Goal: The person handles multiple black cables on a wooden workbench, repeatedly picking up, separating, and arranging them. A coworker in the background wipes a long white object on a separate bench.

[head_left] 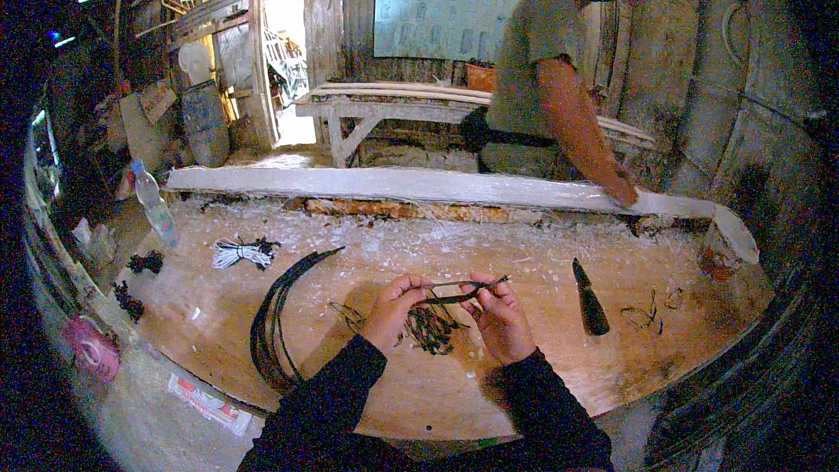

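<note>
My left hand (397, 309) pinches one end of a thin dark strip (453, 299), which looks folded or doubled. At its other end, the fingers of my right hand (500, 315) are closed on the same strip, above the wooden tabletop (350, 385). Below and between my hands lies a heap of short dark looped pieces (432, 330). To the left rests a curved bundle of long dark strips (273, 323). A dark pointed blade-like tool (590, 299) lies to the right of my right hand.
A bundle of white cords (243, 253) with dark ends lies at the table's far left, near a clear plastic bottle (154, 203). Loose thin scraps (647, 313) lie at right. Behind a long white ledge (393, 183), a person (546, 79) reaches down to it.
</note>
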Demonstrator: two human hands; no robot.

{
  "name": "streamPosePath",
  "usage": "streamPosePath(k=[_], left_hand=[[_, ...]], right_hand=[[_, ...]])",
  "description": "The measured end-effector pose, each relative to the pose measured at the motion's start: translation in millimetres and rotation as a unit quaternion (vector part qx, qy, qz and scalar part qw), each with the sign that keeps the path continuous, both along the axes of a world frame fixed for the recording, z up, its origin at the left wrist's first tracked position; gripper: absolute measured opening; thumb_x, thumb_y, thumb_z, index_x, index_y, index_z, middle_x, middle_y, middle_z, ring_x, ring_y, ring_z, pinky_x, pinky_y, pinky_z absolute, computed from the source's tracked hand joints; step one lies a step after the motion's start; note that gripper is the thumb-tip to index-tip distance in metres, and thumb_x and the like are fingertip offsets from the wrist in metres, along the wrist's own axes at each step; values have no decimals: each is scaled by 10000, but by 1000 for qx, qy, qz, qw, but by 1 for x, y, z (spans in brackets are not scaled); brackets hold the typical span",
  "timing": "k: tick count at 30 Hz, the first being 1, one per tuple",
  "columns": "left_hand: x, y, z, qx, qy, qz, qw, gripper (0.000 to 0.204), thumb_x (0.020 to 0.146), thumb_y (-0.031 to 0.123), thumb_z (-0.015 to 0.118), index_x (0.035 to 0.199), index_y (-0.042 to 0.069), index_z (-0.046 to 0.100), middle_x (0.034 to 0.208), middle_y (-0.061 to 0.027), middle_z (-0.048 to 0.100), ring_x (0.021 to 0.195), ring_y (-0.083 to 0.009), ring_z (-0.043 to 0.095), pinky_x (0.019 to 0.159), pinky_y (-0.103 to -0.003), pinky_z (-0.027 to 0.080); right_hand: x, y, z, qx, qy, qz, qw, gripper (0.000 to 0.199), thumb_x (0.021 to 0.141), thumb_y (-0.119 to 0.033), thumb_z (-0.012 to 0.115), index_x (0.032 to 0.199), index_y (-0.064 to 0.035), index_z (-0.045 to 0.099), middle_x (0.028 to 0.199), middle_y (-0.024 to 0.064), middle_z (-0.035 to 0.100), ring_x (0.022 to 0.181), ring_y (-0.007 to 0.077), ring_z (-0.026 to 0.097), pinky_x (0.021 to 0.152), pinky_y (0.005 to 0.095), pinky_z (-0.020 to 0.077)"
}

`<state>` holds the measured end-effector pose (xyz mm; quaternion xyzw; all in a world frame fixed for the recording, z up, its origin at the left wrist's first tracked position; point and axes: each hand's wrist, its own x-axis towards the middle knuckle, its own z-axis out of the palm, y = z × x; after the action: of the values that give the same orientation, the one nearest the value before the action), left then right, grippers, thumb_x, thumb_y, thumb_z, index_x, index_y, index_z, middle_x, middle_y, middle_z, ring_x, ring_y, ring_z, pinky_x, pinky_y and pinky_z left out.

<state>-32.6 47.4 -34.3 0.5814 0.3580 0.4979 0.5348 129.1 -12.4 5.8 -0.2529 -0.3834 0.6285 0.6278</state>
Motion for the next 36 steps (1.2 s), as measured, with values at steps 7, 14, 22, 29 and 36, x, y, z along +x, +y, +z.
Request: streamPosePath(k=[7,14,22,29,36], left_hand=[[0,6,-8,-17,-46,38,998,132,748,42,506,876,28,536,768,-20,529,720,-102,502,655,-218,411],[-1,6,-7,20,-28,36,999,175,727,24,555,897,21,513,768,-28,529,718,-104,505,652,-216,411],[-1,-1,8,-20,-88,-21,996,359,691,22,623,1009,36,457,763,-25,539,701,-90,509,635,-213,411],[4,-11,11,8,-86,-192,978,554,666,-16,644,1144,80,381,696,-2,532,658,-87,526,588,-213,423],[3,-19,16,-8,-51,-317,947,500,678,-13,635,1108,74,394,718,6,526,623,-80,516,544,-199,411]], right_hand=[[9,9,-10,69,70,99,990,220,786,-138,510,986,-48,518,957,86,554,1008,218,468,872,360,340],[18,1,-8,25,-15,54,998,174,767,-119,545,916,-30,555,863,91,579,871,221,529,808,339,389],[14,20,-12,75,-252,-65,963,308,660,27,623,937,-35,504,687,21,537,662,109,523,659,240,429],[12,27,-23,120,-383,-205,892,331,673,28,602,970,-49,476,652,12,504,615,94,495,591,224,428],[25,32,-26,101,-412,-252,870,196,695,9,584,885,-36,567,719,33,500,639,120,493,594,220,413]])
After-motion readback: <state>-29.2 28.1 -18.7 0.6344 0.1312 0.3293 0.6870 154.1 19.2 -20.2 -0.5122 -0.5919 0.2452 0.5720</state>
